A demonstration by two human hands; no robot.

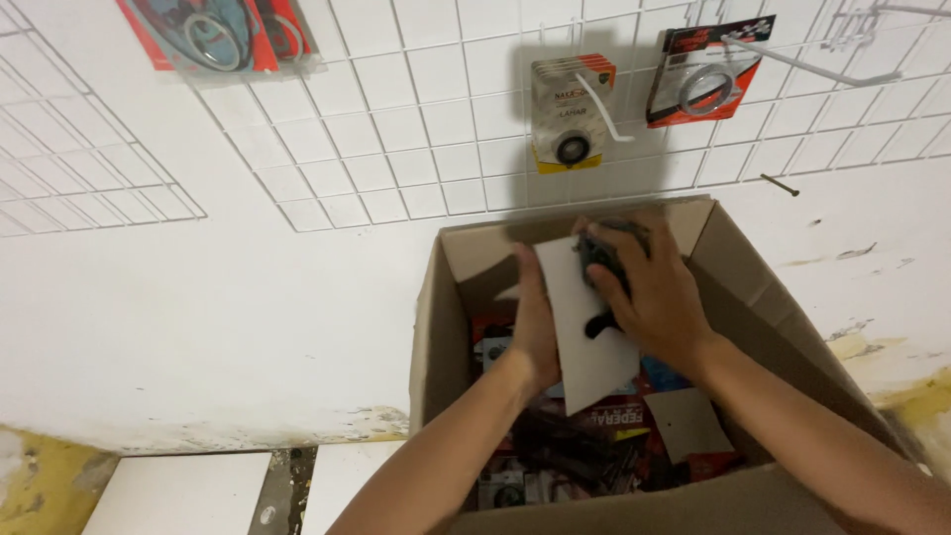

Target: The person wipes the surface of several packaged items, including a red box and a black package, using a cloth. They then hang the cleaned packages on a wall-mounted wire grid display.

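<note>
White card-backed packet (584, 337) held upright over open cardboard box (436, 337), plain blank back shown, dark part seen at front edge. Left hand (535, 327) gripped along packet's left edge. Right hand (649, 292) clasped over dark part. Box filled with similar red-and-black packets (594, 446).

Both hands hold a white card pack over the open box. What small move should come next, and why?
Probably lift the pack toward the free hook on the wall grid. The left hand and right hand already grip it above the box, and similar packs hang there.
</note>
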